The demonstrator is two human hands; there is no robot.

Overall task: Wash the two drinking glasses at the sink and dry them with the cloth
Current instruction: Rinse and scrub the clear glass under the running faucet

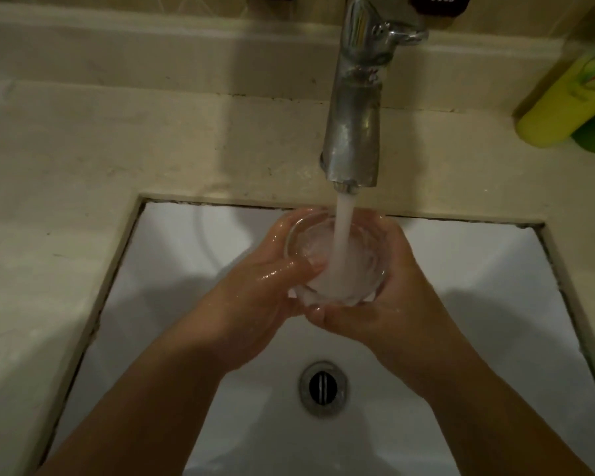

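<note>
Head view: left hand (255,286) and right hand (389,297) wrap 1 glass (337,259) under the running tap (354,132) over the sink (478,304).

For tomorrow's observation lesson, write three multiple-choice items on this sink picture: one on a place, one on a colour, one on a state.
1. Where is the clear drinking glass?
A. under the chrome tap's stream
B. on the counter
C. over the drain

2. What colour is the plastic bottle at the right edge of the counter?
A. red
B. yellow-green
C. black

3. What is the state of the tap?
A. off
B. dripping
C. running steadily

Key: 1 A, the left hand and right hand hold the glass beneath the spout; 2 B, its body is yellow-green; 3 C, a solid white stream falls into the glass.
</note>
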